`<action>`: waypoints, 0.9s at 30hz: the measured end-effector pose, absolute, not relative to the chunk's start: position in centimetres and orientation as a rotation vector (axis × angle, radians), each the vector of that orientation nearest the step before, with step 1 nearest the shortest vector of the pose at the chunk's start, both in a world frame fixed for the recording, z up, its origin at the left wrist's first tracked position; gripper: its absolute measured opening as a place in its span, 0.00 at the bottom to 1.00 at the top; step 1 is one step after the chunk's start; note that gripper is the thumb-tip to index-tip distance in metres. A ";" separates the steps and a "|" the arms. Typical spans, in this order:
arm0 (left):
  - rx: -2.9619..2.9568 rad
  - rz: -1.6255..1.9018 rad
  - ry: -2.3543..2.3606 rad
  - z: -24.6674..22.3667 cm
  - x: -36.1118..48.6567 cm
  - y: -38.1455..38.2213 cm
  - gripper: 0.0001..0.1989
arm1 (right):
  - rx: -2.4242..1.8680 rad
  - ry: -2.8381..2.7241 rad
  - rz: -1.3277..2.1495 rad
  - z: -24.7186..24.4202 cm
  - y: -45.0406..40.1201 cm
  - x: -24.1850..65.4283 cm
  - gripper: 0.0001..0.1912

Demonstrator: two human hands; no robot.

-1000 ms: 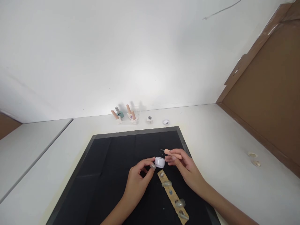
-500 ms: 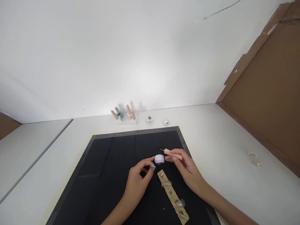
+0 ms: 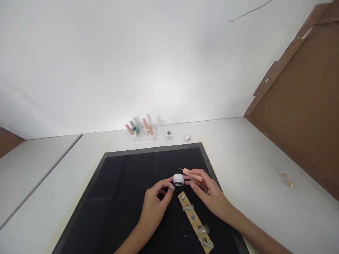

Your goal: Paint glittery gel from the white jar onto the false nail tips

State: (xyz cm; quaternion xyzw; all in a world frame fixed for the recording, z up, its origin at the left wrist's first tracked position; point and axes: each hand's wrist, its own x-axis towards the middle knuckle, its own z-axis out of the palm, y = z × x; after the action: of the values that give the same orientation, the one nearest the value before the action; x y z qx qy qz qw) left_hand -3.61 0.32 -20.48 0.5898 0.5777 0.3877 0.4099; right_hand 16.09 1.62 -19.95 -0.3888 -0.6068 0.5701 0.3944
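My left hand (image 3: 156, 201) is closed, pinching a glittery false nail (image 3: 171, 188) between thumb and fingers. In my right hand (image 3: 208, 187) is a nail polish brush (image 3: 192, 175) with a peach handle, its dark tip pointing left. Between the fingertips of both hands sits a small white jar (image 3: 178, 178), tilted, with a dark sparkly face toward me. Just below lies a wavy tan strip (image 3: 195, 222) carrying several glittery false nails (image 3: 203, 229), spaced along its length.
Several nail polish bottles (image 3: 150, 133) stand by the wall. A small clear-white pot (image 3: 168, 135) and a round white lid (image 3: 187, 138) are right of them. Two small round pieces (image 3: 289, 184) lie far right. A black mat (image 3: 132, 183) lies under my hands; brown cardboard (image 3: 296, 106) rises at right.
The white jar has tipped and shifted slightly left between my fingertips, turning its dark face toward me. My right hand and the brush have moved a little left.
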 end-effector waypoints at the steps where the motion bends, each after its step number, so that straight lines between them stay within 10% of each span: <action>1: 1.489 0.981 1.457 -20.5 -3.6 0.3 0.06 | -0.986 -1.523 1.457 -19.9 1.6 16.1 0.14; 27: 1.586 0.948 1.498 -20.4 -3.6 0.3 0.06 | -0.885 -1.454 1.496 -20.1 1.8 16.0 0.13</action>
State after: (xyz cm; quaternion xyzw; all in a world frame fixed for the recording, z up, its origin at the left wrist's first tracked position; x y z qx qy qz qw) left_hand -3.56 0.26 -20.40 0.6187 0.5845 0.3700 0.3722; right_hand 16.01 1.76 -20.07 -0.3536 -0.5812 0.5978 0.4240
